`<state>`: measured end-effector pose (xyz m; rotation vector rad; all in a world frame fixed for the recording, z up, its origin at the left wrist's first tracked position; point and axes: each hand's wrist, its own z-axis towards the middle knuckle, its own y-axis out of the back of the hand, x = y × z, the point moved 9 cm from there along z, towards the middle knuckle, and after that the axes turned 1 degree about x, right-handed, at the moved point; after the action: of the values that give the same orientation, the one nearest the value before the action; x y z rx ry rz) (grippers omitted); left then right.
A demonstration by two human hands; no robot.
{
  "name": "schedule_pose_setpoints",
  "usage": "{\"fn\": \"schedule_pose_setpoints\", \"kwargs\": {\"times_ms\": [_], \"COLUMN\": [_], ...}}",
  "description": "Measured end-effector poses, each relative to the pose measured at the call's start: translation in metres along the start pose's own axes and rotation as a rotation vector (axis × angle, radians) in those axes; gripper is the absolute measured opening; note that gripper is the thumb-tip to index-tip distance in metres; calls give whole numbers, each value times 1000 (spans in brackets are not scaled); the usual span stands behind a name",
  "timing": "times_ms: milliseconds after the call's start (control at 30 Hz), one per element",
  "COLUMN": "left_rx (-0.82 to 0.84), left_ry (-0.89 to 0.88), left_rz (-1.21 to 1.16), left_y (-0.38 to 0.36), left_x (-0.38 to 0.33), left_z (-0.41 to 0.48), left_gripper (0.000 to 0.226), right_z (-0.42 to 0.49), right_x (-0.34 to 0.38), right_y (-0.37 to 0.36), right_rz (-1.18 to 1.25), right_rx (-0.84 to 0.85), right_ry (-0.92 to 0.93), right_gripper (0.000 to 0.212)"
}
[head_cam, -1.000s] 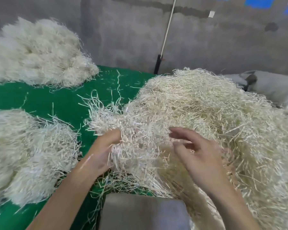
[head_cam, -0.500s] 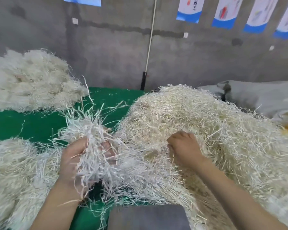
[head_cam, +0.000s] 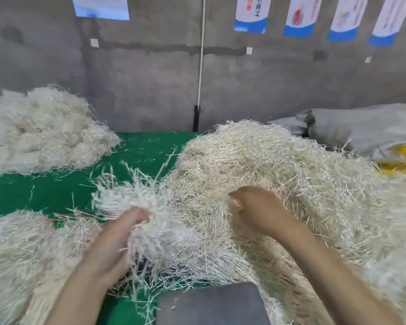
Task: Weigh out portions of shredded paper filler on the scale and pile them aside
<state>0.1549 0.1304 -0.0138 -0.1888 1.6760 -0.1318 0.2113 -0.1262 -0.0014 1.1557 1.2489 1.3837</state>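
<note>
Tuft of paper shreds (head_cam: 136, 200) gripped by left hand (head_cam: 113, 242); right hand (head_cam: 258, 207) clutches main heap (head_cam: 302, 165).

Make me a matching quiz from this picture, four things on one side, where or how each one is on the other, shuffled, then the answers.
1 left hand
2 right hand
3 scale
4 far pile

A at the bottom edge of view
B fingers curled into the big heap
C back left, by the wall
D grips a loose clump

Pairs: 1-D, 2-B, 3-A, 4-C

Green cloth (head_cam: 145, 151) lies bare between far-left heap (head_cam: 40, 132) and big heap (head_cam: 279, 184).
</note>
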Motion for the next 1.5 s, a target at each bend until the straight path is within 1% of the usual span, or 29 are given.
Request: {"fn": "schedule_pose_setpoints", "kwargs": {"times_ms": [33, 67, 100, 133, 167, 200, 267, 300, 333, 367, 433, 500, 533, 600, 633, 667, 767, 800, 867, 933, 967, 1000, 1067, 1133, 1200, 1267, 1333, 1433, 1500], "left_rx": [73, 128, 153, 154, 148, 147, 240, 276, 277, 289, 373, 479, 493, 410, 336, 266, 99, 92, 225, 438, 512, 539, 499, 456, 408, 353, 309, 292, 291], "left_ry": [-19, -38, -52, -60, -75, -82, -46, -44, -49, -50, -18, 11, 34, 59, 24, -45, -283, -340, -351, -265, -223, -198, -167, -163, -198, -249, -330, -373, -383], "left_rz": [0, 8, 5, -10, -32, -42, -75, -108, -141, -177, -198, -93, -21, 85, 151, 229, 426, 505, 749, 1004, 1071, 1092, 1060, 1078, 1055, 917, 807, 732, 723], "left_y": [-14, -26, -30, -33, -38, -44, -66, -76, -81, -84, -89, -84, -74, -45, -28, -15, 4, -1, -28, -52, -58, -60, -53, -44, -37, -33, -34, -43, -51], "left_x": [-5, -9, -9, -8, -8, -8, -4, -2, 0, 3, 8, 12, 17, 21, 19, 12, -9, -12, 8, 48, 65, 74, 78, 72, 56, 34, 13, -3, -7], "left_z": [-7, -13, -15, -15, -16, -16, -22, -27, -30, -32, -34, -43, -47, -48, -49, -51, -68, -75, -86, -93, -93, -92, -88, -84, -79, -72, -64, -52, -48], "left_gripper": [41, 56, 70, 80, 78, 70, 42, 23, 13, 16, 35, 47, 49, 67, 73, 71, 54, 52, 62, 74, 74, 69, 62, 65, 74, 71, 57, 39, 32], "right_z": [-10, -21, -33, -45, -56, -65, -74, -78, -81, -82, -82, -85, -89, -97, -101, -104, -118, -124, -130, -133, -135, -137, -143, -145, -145, -142, -137, -131, -133], "right_x": [8, 15, 20, 25, 32, 43, 69, 79, 87, 90, 83, 66, 57, 43, 39, 37, 49, 59, 69, 69, 67, 67, 64, 53, 41, 34, 29, 22, 22], "right_y": [14, 29, 43, 51, 55, 56, 49, 44, 41, 38, 34, 31, 30, 23, 17, 10, -12, -17, -32, -49, -58, -66, -75, -70, -57, -42, -31, -16, -6], "right_rz": [36, 67, 123, 258, 447, 637, 805, 817, 793, 779, 802, 855, 861, 798, 756, 735, 753, 729, 646, 556, 535, 528, 564, 679, 772, 793, 829, 949, 1052], "right_rx": [-45, -108, -179, -207, -213, -157, -40, -24, -54, -103, -150, -131, -117, -70, -43, -7, 177, 243, 322, 332, 344, 365, 414, 386, 315, 225, 120, -67, -146], "right_ry": [45, 88, 117, 144, 184, 229, 313, 343, 369, 372, 332, 290, 267, 239, 233, 216, 249, 305, 375, 376, 365, 369, 353, 289, 264, 290, 294, 245, 214], "right_gripper": [64, 70, 71, 68, 64, 64, 76, 82, 82, 79, 74, 72, 72, 80, 82, 81, 54, 46, 23, 32, 38, 44, 66, 96, 106, 100, 87, 65, 53]}}
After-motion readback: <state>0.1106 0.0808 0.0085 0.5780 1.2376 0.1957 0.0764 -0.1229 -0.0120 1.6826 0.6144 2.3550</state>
